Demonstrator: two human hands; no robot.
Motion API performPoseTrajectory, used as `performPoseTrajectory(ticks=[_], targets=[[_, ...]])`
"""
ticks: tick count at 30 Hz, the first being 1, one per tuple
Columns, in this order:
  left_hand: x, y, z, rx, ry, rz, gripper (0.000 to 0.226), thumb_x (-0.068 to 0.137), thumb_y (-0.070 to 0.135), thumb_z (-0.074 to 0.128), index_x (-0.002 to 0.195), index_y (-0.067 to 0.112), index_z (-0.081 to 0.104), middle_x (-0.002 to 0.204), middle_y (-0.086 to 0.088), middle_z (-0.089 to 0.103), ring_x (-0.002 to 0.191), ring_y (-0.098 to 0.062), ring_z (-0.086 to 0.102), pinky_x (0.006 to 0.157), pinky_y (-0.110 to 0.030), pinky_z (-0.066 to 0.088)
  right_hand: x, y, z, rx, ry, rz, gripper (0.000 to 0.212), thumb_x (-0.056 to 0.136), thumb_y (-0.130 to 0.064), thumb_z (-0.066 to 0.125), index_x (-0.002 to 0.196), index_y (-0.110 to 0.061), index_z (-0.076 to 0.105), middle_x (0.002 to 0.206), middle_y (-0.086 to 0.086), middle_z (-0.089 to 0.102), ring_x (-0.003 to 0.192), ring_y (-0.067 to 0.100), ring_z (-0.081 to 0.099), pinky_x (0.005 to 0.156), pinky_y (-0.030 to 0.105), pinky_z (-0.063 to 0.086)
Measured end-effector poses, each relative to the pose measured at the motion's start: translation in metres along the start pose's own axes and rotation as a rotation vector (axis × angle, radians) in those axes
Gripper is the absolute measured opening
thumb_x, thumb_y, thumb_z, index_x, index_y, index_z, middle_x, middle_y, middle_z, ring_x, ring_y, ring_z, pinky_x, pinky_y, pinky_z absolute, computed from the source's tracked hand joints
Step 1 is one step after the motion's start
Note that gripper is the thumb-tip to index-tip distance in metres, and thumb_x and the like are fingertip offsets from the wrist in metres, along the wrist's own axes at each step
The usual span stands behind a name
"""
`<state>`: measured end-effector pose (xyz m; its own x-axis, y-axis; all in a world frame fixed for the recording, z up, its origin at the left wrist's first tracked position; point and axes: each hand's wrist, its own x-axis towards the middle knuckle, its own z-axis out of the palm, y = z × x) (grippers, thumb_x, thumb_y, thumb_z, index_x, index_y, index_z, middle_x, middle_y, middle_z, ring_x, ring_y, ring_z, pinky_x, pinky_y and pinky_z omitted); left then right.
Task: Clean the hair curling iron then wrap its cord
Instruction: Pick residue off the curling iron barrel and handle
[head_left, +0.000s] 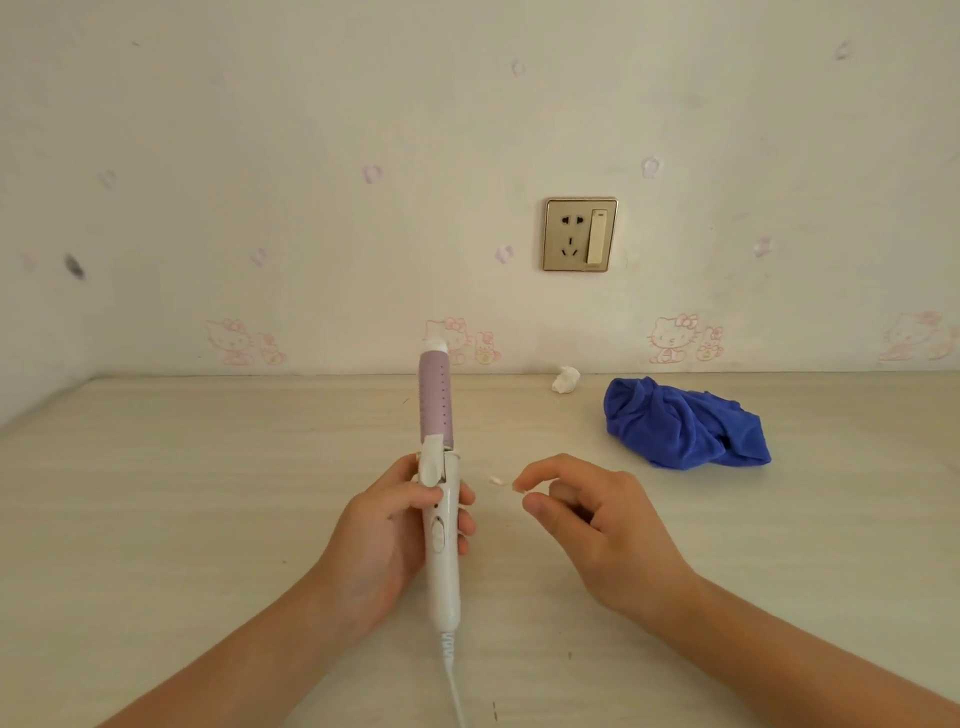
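Left hand (384, 525) grips handle of curling iron (440, 499), fingers curled round it. Iron held upright over table (208, 467), probably to present clamp hinge for cleaning. Right hand (613, 525) pinches cotton swab (497, 479), tip just beside iron, not touching. Iron: white body, lilac dotted barrel, white clamp lever. Cord (453, 680) trails loose, unwrapped. Blue cloth (685, 426) lies well apart.

The curling iron with white handle and lilac barrel (440, 519) shows smooth, glossy plastic on the handle and a matt, dotted barrel. The crumpled blue cloth (685, 426) looks soft and fleecy; the pale wood-grain surface (208, 467) under it is smooth and matt.
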<state>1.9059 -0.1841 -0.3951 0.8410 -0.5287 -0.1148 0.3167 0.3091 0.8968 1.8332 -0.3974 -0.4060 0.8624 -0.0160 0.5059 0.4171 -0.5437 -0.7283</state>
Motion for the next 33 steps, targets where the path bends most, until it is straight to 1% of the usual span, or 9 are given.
performPoseTrajectory(ticks=[5,11,15,17,20,22,26,30,33], targets=[[0.004,-0.005,0.004,-0.152,-0.043,-0.048,0.044,0.077,0.01,0.041,0.117,0.005,0.057,0.082,-0.019,0.058,0.059,-0.028,0.052,0.052,-0.034,0.047,0.008,-0.001,0.021,-0.021,-0.005,-0.066,0.009,0.097,-0.019,0.063,0.102,-0.021,0.07,0.052,-0.012,0.041,0.048,0.009,0.036,0.052,0.02,0.034],[0.013,-0.003,0.0,-0.121,-0.174,-0.053,0.048,0.077,0.031,0.051,0.116,0.003,0.055,0.083,-0.019,0.053,0.058,-0.029,0.05,0.053,-0.034,0.044,0.027,0.0,0.031,0.003,-0.042,-0.091,0.006,0.095,-0.012,0.069,0.093,-0.014,0.074,0.049,0.002,0.044,0.045,0.017,0.036,0.051,0.024,0.035],[0.015,-0.007,-0.001,-0.029,-0.123,-0.036,0.045,0.091,0.044,0.052,0.114,0.006,0.061,0.076,-0.015,0.058,0.054,-0.025,0.053,0.05,-0.032,0.047,0.029,0.002,0.03,0.035,-0.073,-0.104,0.008,0.093,-0.012,0.069,0.09,-0.012,0.076,0.047,-0.001,0.041,0.044,0.012,0.035,0.051,0.019,0.033],[0.015,-0.011,-0.001,0.022,-0.092,-0.035,0.051,0.092,0.049,0.053,0.112,0.005,0.063,0.071,-0.015,0.057,0.054,-0.025,0.054,0.051,-0.033,0.048,0.024,0.0,0.03,0.065,-0.12,-0.106,0.008,0.092,-0.01,0.068,0.091,-0.01,0.075,0.047,-0.009,0.043,0.042,0.014,0.045,0.052,0.02,0.034],[0.015,-0.017,-0.004,0.071,-0.065,-0.013,0.053,0.091,0.054,0.055,0.103,0.004,0.065,0.069,-0.017,0.057,0.061,-0.027,0.056,0.058,-0.033,0.051,0.018,-0.004,0.029,0.073,-0.212,-0.107,0.01,0.093,-0.009,0.066,0.091,-0.013,0.075,0.051,-0.005,0.06,0.044,0.018,0.048,0.054,0.02,0.035],[0.015,-0.018,-0.005,0.098,-0.076,0.023,0.053,0.093,0.054,0.056,0.104,0.002,0.063,0.073,-0.018,0.061,0.066,-0.028,0.059,0.063,-0.031,0.054,0.017,-0.006,0.025,0.036,-0.214,-0.108,0.012,0.094,-0.012,0.066,0.089,-0.017,0.076,0.049,0.0,0.057,0.044,0.016,0.038,0.052,0.018,0.034],[0.014,-0.019,-0.004,0.108,-0.056,0.055,0.059,0.084,0.054,0.069,0.112,0.002,0.062,0.08,-0.014,0.068,0.068,-0.025,0.066,0.062,-0.03,0.055,0.018,-0.007,0.018,0.033,-0.148,-0.111,0.011,0.092,-0.007,0.069,0.089,-0.014,0.077,0.046,-0.013,0.041,0.043,0.007,0.033,0.053,0.009,0.03],[0.012,-0.019,-0.001,0.071,-0.043,0.084,0.04,0.08,0.048,0.071,0.091,0.011,0.063,0.074,-0.004,0.068,0.064,-0.019,0.064,0.058,-0.027,0.054,0.009,-0.015,0.021,0.057,-0.267,-0.112,0.01,0.09,-0.007,0.069,0.089,-0.013,0.077,0.047,-0.005,0.038,0.045,0.006,0.031,0.053,0.012,0.03],[0.012,-0.018,0.0,0.096,-0.007,0.081,0.05,0.081,0.051,0.07,0.103,0.006,0.063,0.076,-0.008,0.069,0.065,-0.024,0.065,0.06,-0.031,0.054,0.012,-0.015,0.022,0.032,-0.215,-0.108,0.011,0.091,-0.006,0.071,0.088,-0.014,0.078,0.047,-0.009,0.038,0.045,0.006,0.032,0.053,0.01,0.031]])
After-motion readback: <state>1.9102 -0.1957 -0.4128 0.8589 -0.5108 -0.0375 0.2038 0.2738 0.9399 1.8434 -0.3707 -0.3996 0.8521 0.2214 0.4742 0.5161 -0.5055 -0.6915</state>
